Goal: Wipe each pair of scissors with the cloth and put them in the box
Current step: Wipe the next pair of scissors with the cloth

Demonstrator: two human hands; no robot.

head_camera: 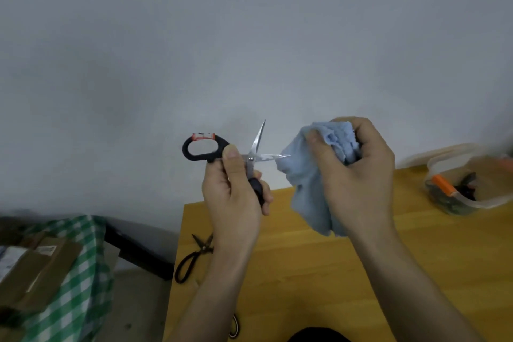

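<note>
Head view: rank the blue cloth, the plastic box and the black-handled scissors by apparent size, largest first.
1. blue cloth
2. plastic box, though it sits farther away, so unsure
3. black-handled scissors

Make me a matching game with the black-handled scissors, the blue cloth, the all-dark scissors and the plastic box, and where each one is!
Things:
1. black-handled scissors
2. blue cloth
3. all-dark scissors
4. plastic box

Places:
A. lying at the table's left edge
B. gripped in the right hand
C. standing at the table's far right
D. held open in the left hand

Pairs: 1-D, 2-B, 3-A, 4-C
</note>
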